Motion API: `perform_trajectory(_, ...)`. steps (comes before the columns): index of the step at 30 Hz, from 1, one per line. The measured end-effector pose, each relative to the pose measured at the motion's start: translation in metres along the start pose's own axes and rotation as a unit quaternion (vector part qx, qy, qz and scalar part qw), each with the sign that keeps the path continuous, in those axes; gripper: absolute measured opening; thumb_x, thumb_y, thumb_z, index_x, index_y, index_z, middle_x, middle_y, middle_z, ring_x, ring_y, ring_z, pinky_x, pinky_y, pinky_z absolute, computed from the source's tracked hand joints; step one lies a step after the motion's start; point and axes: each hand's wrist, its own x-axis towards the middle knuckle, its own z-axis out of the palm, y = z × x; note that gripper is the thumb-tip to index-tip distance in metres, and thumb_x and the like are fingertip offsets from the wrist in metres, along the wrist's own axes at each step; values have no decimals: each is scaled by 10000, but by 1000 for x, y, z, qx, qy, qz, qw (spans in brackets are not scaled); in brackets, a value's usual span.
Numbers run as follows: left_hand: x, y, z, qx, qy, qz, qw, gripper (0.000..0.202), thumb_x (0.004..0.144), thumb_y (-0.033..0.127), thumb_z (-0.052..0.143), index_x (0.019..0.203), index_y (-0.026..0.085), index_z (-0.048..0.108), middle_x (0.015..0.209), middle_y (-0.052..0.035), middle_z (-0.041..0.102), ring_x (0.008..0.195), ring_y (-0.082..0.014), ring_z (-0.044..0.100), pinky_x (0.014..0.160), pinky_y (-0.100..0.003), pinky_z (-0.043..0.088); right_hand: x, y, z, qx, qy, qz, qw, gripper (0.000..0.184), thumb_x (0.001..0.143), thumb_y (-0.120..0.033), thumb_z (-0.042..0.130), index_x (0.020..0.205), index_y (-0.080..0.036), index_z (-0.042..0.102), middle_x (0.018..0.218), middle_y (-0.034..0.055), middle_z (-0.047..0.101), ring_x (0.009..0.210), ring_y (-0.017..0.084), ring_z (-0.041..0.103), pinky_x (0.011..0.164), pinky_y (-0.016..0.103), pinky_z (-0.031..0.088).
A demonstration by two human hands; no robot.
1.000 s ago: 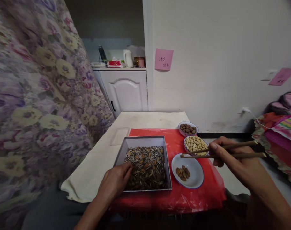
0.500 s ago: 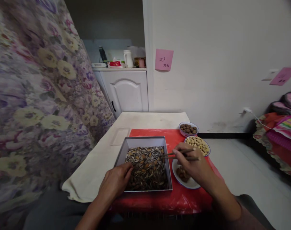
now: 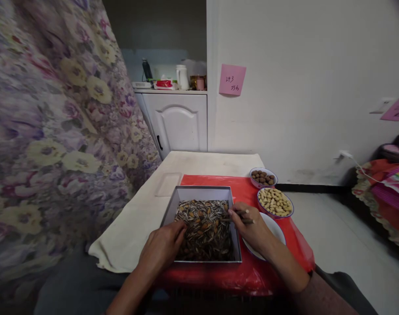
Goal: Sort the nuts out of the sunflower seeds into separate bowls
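A square box (image 3: 204,193) holds striped sunflower seeds (image 3: 208,247) with brown almonds (image 3: 204,227) mixed among them. My left hand (image 3: 163,245) is closed over the box's left wall, its fingertips inside against the seeds. In my right hand (image 3: 252,232) is a pair of brown chopsticks (image 3: 250,221), gripped over the box's right side. Their tips reach down to the seeds; whether anything is pinched between them I cannot tell. Under my right hand stands a white bowl (image 3: 278,232), its inside largely hidden by the hand.
A bowl of peanuts (image 3: 274,202) and a bowl of round brown nuts (image 3: 263,177) stand at the table's right edge. Red plastic sheeting (image 3: 202,180) covers part of the cream tablecloth (image 3: 130,227). A clear lid (image 3: 168,184) lies behind the box's left corner. A floral curtain (image 3: 78,162) hangs at left.
My right hand has moved lower and closer to the box with the chopsticks, covering the brown pieces seen in the white bowl. My left hand stays on the box wall. The view has shifted slightly.
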Motion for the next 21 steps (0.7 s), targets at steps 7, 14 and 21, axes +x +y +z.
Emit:
perform_trajectory(7,0,0,-2,-3,-5,2,1000,229,973,313,364,878,257,565,837,5,704,790,-181,663,640,-263,338,-2,-5,-7,1,-8,13,1000,204,948,-227,487,784,-202,606,704,17,656,651,175,619,608,257,424)
perform_trajectory(14,0,1,-1,-5,-1,-1,1000,237,973,321,365,903,259,583,872,-3,716,824,-192,671,654,-269,350,-1,-11,-15,19,-9,15,1000,271,965,-263,470,722,-209,577,687,12,626,626,164,604,602,256,429)
perform_trajectory(21,0,0,0,-8,-2,-3,1000,231,969,311,373,914,268,593,867,2,713,825,-189,672,669,-265,362,0,-12,-19,24,-5,18,1000,269,954,-261,479,714,-210,591,684,15,642,631,171,614,606,259,443)
